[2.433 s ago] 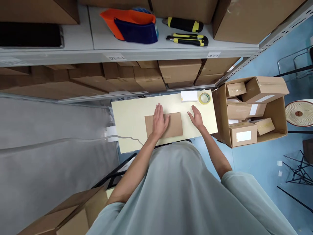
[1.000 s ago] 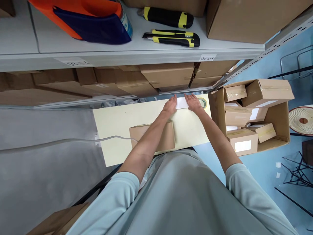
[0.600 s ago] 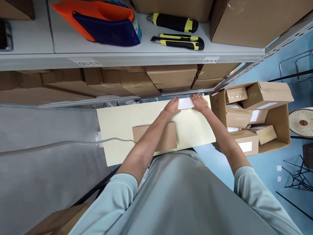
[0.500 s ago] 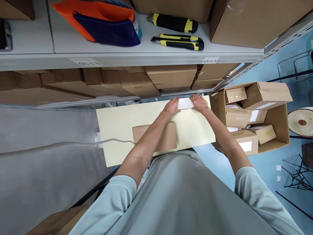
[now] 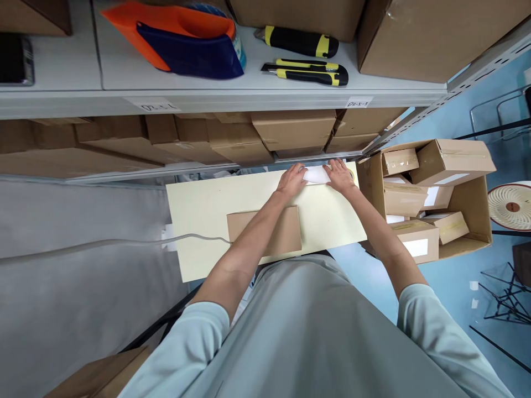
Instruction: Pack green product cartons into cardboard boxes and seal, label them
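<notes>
At the far edge of a cream-coloured board [image 5: 203, 204], a small white piece of paper [image 5: 316, 175] spans the gap between my two hands and looks bowed. My left hand [image 5: 292, 179] grips its left end, fingers bent. The right end is pinched by my right hand [image 5: 338, 174], its fingertips partly hidden. Part of a yellowish roll [image 5: 352, 174] shows just beside my right hand. Closer to my body, a closed cardboard box [image 5: 288, 232] lies on the board, partly covered by my left forearm. A grey cable [image 5: 194, 236] runs up to that box.
Right of the board stands an open carton [image 5: 473, 221] holding several small boxes. Above the board, a grey shelf [image 5: 249, 83] carries two utility knives [image 5: 305, 72], an orange and blue tape dispenser [image 5: 186, 44] and cartons. A round fan [image 5: 512, 207] is at far right.
The white paper was flatter half a second ago and now bows between my hands. Both hands stay at nearly the same place. The view has shifted slightly.
</notes>
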### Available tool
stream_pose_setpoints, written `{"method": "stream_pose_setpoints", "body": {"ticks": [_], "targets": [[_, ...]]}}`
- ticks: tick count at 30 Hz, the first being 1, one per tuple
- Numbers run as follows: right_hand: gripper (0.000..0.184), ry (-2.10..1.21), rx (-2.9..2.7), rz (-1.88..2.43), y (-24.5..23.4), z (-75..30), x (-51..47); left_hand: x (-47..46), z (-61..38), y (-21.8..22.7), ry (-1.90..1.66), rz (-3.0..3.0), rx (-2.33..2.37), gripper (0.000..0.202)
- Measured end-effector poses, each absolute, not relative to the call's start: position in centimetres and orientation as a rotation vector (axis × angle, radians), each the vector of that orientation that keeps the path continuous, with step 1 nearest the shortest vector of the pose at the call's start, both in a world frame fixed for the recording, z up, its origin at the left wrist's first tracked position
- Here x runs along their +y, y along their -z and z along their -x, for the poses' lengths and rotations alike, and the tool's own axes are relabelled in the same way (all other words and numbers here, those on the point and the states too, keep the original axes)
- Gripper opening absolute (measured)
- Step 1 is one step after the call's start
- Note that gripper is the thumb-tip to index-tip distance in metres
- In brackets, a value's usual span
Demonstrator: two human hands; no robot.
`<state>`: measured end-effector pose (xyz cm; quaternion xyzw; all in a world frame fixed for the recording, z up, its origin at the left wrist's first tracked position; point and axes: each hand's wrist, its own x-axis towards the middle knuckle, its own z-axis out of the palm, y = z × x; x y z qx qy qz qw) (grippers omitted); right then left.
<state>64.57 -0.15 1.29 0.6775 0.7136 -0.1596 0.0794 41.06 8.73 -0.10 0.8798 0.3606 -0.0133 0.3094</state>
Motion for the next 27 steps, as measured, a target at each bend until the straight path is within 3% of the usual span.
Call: {"method": "stream_pose_setpoints", "body": {"ticks": [7, 16, 22, 27], "targets": [[0.079, 0.558, 2.116, -2.162, -0.7, -64.3, -1.2, 7.9, -41.7, 0.6, -0.153, -2.082, 1.062, 0.07], [0.101, 0.679, 2.242, -2.348, -0.7, -59.8, -1.9, 7.5, -42.5, 1.4, -0.316, -1.843, 1.088, 0.091], [0.077, 0.774, 2.148, -2.614, -1.2, -57.5, -1.6, 7.1, -43.9, 1.5, -0.478, -1.498, 1.021, 0.099], [0.054, 0.811, 2.071, -3.031, -1.4, -59.4, -1.3, 6.8, -44.8, 0.9, -0.54, -1.425, 0.925, 0.073]]}}
